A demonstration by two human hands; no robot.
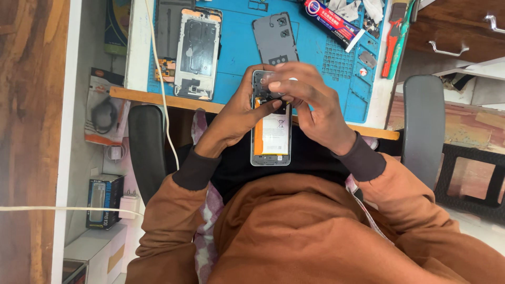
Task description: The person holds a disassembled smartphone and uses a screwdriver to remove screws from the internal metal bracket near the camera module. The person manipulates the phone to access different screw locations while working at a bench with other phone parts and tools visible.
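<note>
An opened phone with its back off shows a white and orange battery; it is held upright over my lap, just below the desk's edge. My left hand grips the phone's left side, thumb pressed on the upper board area. My right hand covers the phone's top right, fingers bent over the camera end. I cannot see whether the right fingers pinch a small part.
A blue work mat on the desk carries a grey back cover, a phone frame, a glue tube, and red and green tools. Chair armrests flank me. A white cable hangs at left.
</note>
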